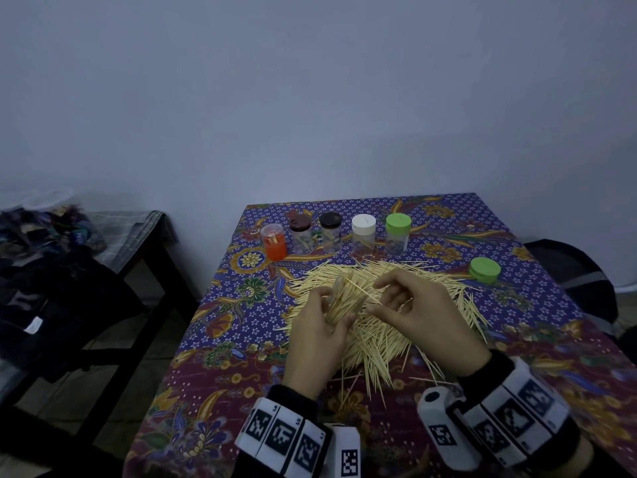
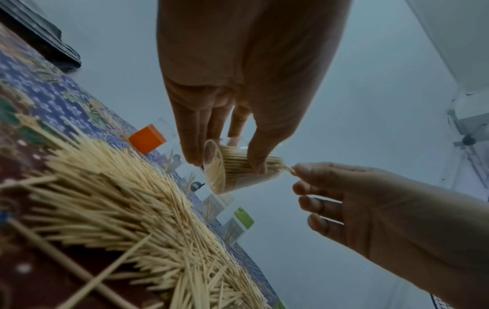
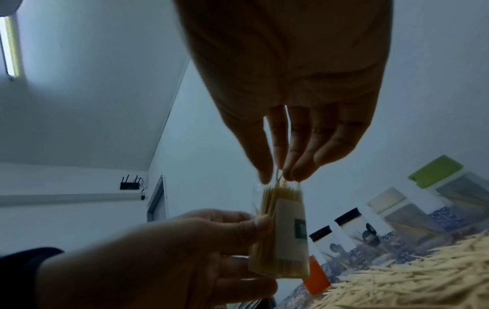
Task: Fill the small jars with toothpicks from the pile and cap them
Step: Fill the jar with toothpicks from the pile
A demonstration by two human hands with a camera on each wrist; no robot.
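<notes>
Showing jar [image 3: 284, 236] label only from right wrist

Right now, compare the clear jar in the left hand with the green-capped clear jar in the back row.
The hand-held clear jar is uncapped, tilted and packed with toothpicks; the green-capped clear jar stands upright, closed, holding few. The left hand grips the first; the second stands untouched on the table. Both are small, clear and cylindrical.

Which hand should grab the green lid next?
Probably the right hand. The loose green lid lies on its side of the pile, and it only pinches a few toothpicks. The left hand grips the full jar.
</notes>
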